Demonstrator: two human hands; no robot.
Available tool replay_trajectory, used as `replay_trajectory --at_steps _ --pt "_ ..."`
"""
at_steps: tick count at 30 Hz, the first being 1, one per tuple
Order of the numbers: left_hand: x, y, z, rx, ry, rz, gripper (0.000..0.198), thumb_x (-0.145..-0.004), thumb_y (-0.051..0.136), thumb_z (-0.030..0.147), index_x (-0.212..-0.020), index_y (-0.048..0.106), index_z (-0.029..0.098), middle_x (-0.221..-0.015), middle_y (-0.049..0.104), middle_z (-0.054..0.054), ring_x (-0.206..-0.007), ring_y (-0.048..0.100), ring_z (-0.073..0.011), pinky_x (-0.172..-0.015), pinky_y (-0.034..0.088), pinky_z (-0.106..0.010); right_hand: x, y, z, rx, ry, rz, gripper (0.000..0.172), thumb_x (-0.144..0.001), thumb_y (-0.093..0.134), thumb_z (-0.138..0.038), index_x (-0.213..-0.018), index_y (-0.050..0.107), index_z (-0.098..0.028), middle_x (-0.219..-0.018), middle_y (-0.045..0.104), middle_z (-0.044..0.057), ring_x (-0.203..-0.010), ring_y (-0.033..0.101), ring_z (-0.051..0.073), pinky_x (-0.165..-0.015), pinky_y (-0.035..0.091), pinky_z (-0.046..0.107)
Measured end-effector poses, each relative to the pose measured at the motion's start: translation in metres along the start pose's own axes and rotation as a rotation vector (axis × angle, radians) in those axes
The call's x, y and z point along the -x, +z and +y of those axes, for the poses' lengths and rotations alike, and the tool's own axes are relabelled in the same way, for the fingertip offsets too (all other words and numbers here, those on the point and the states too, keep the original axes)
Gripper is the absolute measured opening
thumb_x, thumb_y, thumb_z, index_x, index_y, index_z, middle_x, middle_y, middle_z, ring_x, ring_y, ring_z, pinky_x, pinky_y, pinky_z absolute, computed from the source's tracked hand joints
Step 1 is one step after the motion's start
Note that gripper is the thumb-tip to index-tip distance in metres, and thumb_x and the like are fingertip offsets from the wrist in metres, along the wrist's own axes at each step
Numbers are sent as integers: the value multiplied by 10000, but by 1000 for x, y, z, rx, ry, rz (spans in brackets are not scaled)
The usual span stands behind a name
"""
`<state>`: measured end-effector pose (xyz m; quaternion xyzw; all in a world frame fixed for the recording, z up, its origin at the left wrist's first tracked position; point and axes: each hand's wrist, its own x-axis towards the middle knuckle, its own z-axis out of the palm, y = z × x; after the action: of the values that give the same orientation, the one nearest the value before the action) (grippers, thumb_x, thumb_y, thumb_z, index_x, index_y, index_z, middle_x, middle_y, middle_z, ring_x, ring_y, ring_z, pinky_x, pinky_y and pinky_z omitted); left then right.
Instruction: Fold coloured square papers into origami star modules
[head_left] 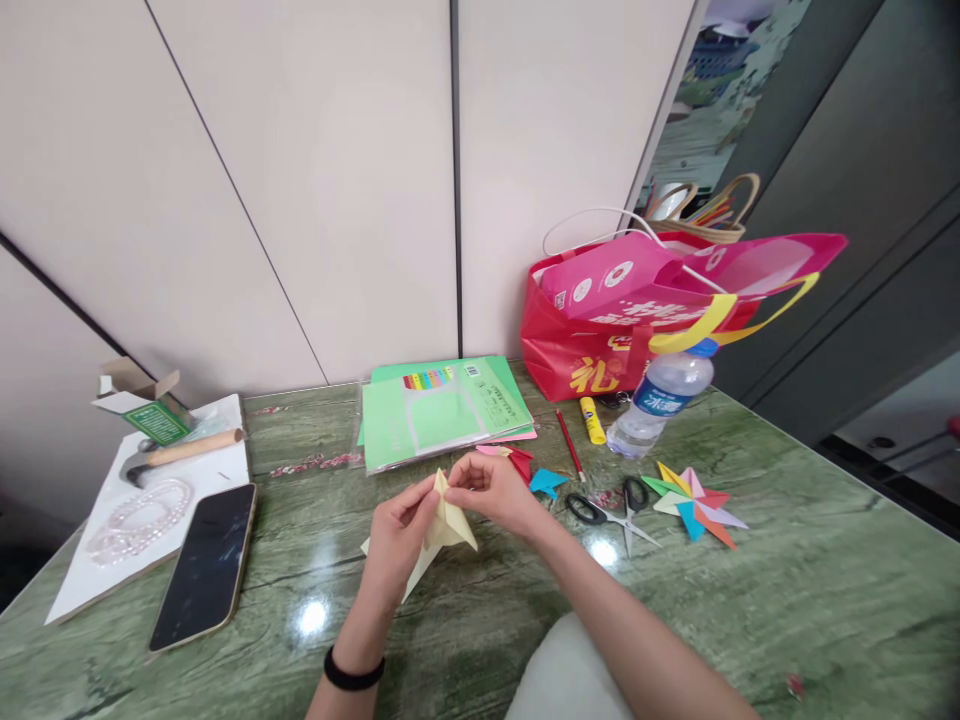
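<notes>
A pale yellow sheet of origami paper [452, 527], partly folded with a pointed tip at the top, is held just above the green marbled table. My left hand [403, 532] pinches it from the left, close to the tip. On the other side, the fingertips of my right hand [491, 490] grip the paper's upper right edge. Beyond my right hand lie folded red paper [519, 463] and a folded blue paper piece [548, 483]. A pair of black-handled scissors [616, 513] rests right of them, near a multicoloured paper pinwheel shape [694, 502].
Green paper packs [450, 410] lie against the wall. A red pencil [570, 445], a yellow glue stick [592, 421], a water bottle [660, 400] and a red bag [570, 345] stand or lie at right. On the left are a phone [206, 565], a hammer [184, 454] and beads [141, 520].
</notes>
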<state>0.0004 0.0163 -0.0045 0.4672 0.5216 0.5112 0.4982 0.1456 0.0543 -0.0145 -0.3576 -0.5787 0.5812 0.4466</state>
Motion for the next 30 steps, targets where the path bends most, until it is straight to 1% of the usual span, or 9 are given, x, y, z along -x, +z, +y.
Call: replay_trajectory --at_steps 4,8,11,13,16,21,23,26,30 --pt "0 0 1 -21 25 35 326 -628 708 314 -915 721 161 -892 726 -78 -818 643 -226 -695 493 -269 1 0 -1 -1 -12 -38 302 -589 738 -375 -721 588 -149 -648 595 -17 -566 540 92 -578 452 235" --pt "1 0 1 8 20 34 300 -629 715 309 -886 701 153 -773 727 -73 -700 651 -199 -624 492 -260 1 0 -2 37 -45 -38 292 -601 732 -370 -764 632 -149 -667 609 -6 -579 537 99 -572 448 236" --pt "1 1 2 35 20 12 229 -649 700 322 -811 688 160 -795 724 -69 -676 646 -177 -595 480 -236 1 -1 -3 66 -71 -16 275 -608 725 -364 -767 649 -152 -687 628 4 -583 538 105 -570 448 237" --pt "1 1 3 36 14 -13 246 -652 699 330 -828 686 159 -811 721 -69 -673 642 -174 -579 473 -230 0 -2 -2 72 -75 0 266 -610 725 -351 -769 654 -151 -681 629 5 -579 540 105 -565 447 235" --pt "1 0 2 39 -4 -38 317 -632 718 319 -896 684 149 -762 715 -62 -641 631 -170 -553 462 -228 0 -3 -2 73 -69 8 242 -615 723 -306 -787 660 -148 -676 626 5 -581 545 106 -564 450 233" --pt "0 -2 0 58 -29 -27 340 -615 733 298 -913 689 140 -691 709 -52 -608 626 -164 -541 462 -226 0 -4 -1 96 -75 -7 158 -689 652 -266 -805 678 -162 -748 662 27 -661 581 129 -622 473 258" --pt "0 -1 0 54 -29 -21 336 -609 736 296 -904 695 140 -693 714 -55 -612 633 -170 -543 468 -228 0 -4 -1 106 -78 -2 155 -696 646 -273 -800 685 -165 -752 667 29 -668 587 133 -627 475 260" --pt "1 -1 0 44 -13 -22 314 -628 722 298 -902 700 146 -755 727 -69 -659 649 -181 -576 485 -232 0 -5 -1 105 -76 14 177 -678 664 -297 -793 690 -165 -712 660 19 -632 584 126 -605 477 252" --pt "0 0 -1 34 3 -59 331 -632 722 277 -935 690 149 -855 730 -88 -743 662 -206 -641 504 -258 -1 -5 1 85 -80 25 199 -647 693 -309 -775 695 -157 -681 656 15 -603 578 121 -581 478 242"
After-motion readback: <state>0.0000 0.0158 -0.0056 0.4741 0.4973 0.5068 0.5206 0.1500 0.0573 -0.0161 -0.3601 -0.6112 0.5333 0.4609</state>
